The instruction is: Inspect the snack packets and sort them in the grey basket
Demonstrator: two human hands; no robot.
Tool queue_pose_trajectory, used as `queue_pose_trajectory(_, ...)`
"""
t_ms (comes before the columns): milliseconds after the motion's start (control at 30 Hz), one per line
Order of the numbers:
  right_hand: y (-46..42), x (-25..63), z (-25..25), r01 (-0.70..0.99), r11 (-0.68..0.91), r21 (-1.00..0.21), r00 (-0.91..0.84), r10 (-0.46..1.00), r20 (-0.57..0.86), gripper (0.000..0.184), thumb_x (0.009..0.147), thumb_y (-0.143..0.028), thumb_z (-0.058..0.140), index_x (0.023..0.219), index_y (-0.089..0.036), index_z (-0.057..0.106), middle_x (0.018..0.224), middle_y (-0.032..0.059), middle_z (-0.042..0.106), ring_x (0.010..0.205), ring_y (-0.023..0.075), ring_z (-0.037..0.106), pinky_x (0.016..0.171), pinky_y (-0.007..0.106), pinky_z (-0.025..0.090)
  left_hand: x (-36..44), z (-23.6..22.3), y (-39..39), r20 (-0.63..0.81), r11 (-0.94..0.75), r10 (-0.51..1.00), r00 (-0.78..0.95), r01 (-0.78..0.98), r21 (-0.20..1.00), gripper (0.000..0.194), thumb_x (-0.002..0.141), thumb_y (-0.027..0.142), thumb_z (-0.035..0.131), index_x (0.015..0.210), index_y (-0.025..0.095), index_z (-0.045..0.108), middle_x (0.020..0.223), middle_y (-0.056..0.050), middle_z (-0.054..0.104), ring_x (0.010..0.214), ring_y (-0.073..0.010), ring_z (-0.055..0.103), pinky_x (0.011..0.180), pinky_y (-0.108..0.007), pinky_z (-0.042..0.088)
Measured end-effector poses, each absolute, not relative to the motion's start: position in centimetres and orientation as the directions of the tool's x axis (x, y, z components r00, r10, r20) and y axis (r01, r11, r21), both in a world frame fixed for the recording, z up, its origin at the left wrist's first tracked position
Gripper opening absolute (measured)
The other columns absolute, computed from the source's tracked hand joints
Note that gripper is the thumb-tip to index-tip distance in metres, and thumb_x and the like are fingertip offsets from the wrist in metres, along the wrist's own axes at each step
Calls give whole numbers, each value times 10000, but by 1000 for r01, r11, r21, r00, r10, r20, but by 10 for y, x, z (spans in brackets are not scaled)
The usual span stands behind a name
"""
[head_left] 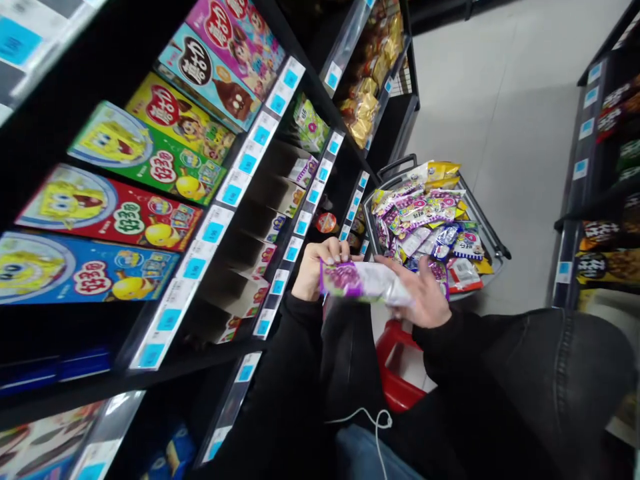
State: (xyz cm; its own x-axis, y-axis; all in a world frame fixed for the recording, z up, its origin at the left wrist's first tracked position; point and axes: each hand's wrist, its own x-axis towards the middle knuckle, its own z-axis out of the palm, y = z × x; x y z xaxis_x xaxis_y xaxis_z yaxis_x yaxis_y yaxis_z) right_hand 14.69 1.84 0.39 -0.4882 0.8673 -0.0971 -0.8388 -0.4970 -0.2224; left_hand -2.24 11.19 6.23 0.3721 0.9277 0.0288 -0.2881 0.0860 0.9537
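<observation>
A purple and white candy bag, blurred by motion, is held level in front of me. My left hand pinches its purple end, the fingers curled over the edge. At the pale end, my right hand lies alongside with thumb raised and fingers partly behind the bag; how firmly it grips is hard to see. Just beyond both hands stands a basket heaped with purple, white and yellow candy bags.
Shelves on the left carry colourful snack boxes, price tags and several small open cartons. Gold-wrapped bags fill a farther shelf. A red stool-like object is between my legs. Another shelf stands right, across the tiled floor.
</observation>
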Motion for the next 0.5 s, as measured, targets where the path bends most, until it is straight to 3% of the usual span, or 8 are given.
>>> queue_pose_trajectory(67,14,149,9,-821,-453,-348,-454,887,-82,514,782,-472,551,1230,-268,403,981,38,644,476,86,543,410,231,479,-19,71,101,41,69,924,379,-273,959,344,518,250,818,453,163,491,595,28,505,721,-136,589,800,-384,527)
queue_pose_trajectory(133,11,150,12,-789,-377,-485,-384,919,-91,531,762,-350,610,1239,-309,381,1025,18,622,545,92,568,492,244,515,-17,80,93,-2,77,940,341,-205,976,237,572,226,781,540,175,551,785,10,590,911,-189,598,897,-429,478)
queue_pose_trajectory(200,10,151,12,-742,-248,-622,-254,964,-80,561,741,-324,637,1239,-313,378,1109,24,586,761,141,619,673,296,544,-16,87,85,-68,109,953,295,-124,986,144,659,260,712,770,207,638,1040,-16,605,1050,-237,562,934,-427,448)
queue_pose_trajectory(267,12,154,10,-650,-109,-752,-125,992,-36,574,715,-315,667,1224,-293,402,1211,40,531,996,189,580,853,341,497,-17,91,75,-121,148,951,286,-74,986,335,742,369,623,1042,218,614,1178,-55,573,1102,-266,537,945,-419,433)
queue_pose_trajectory(367,14,161,6,-457,23,-889,-58,997,56,512,709,-338,676,1172,-251,476,1272,59,489,1157,229,485,978,377,403,-21,94,60,-129,135,939,318,1,991,523,728,427,632,1196,209,545,1207,-84,571,1123,-281,524,957,-402,415)
queue_pose_trajectory(500,12,167,7,-327,53,-944,-110,990,93,407,719,-365,666,1091,-239,562,1214,58,549,1138,235,500,961,377,399,-23,97,46,-147,75,934,325,224,972,506,635,252,739,1125,205,619,1172,-69,602,1079,-272,550,940,-367,421)
